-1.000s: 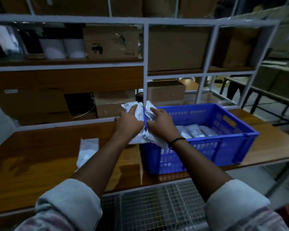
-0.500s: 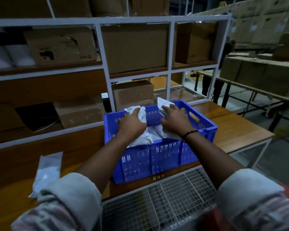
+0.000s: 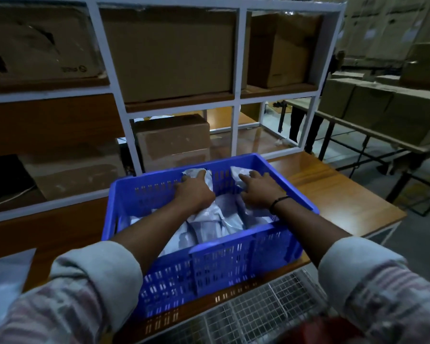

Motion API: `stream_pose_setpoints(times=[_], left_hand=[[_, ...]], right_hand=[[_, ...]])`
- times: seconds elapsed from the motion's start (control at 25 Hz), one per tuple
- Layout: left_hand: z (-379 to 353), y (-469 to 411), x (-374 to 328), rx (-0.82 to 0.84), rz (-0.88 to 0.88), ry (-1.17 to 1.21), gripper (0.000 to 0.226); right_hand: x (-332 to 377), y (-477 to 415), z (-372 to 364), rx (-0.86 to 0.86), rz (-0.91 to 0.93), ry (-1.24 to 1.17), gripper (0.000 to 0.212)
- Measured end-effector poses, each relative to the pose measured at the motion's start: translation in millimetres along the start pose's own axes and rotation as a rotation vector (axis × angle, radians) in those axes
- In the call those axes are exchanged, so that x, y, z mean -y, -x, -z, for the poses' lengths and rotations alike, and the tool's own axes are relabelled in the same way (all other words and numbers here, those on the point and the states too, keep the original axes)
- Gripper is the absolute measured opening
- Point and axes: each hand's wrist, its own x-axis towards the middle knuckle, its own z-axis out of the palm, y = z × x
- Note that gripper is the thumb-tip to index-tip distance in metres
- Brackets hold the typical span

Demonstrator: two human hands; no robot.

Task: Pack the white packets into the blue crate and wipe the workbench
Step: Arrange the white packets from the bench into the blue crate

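Several crumpled white packets [image 3: 216,219] (in crate [image 3: 233,247])

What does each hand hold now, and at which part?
The left hand grips a white packet at its far upper end; the right hand grips another packet at its far end, both inside the blue crate.
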Motion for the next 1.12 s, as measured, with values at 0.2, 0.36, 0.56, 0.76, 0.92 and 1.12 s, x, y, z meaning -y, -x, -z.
stream_pose_setpoints(times=[0.2, 0.36, 0.56, 0.76, 0.92, 1.12], left_hand=[[-22, -19, -4, 0.125, 0.031, -0.074, 0.082], [-43, -21, 5, 0.158, 0.049, -0.103, 0.078], [-46, -20, 20, 0.199, 0.116, -0.133, 0.082], [-19, 4, 52, 0.137, 0.257, -0.125, 0.077], [-19, 15, 64, 0.173, 0.367, -0.144, 0.093], [-15, 13, 94, 0.426, 0.06, -0.253, 0.109]], right_hand=[[-9, -31, -10, 0.332, 0.148, 0.131, 0.06], [-3, -43, -13, 0.445, 0.28, 0.312, 0.06], [5, -53, -35, 0.477, 0.382, 0.498, 0.028], [4, -55, -28, 0.32, 0.406, 0.435, 0.07], [29, -46, -7, 0.249, 0.516, 0.3, 0.065], [51, -46, -8, 0.265, 0.592, 0.191, 0.066]])
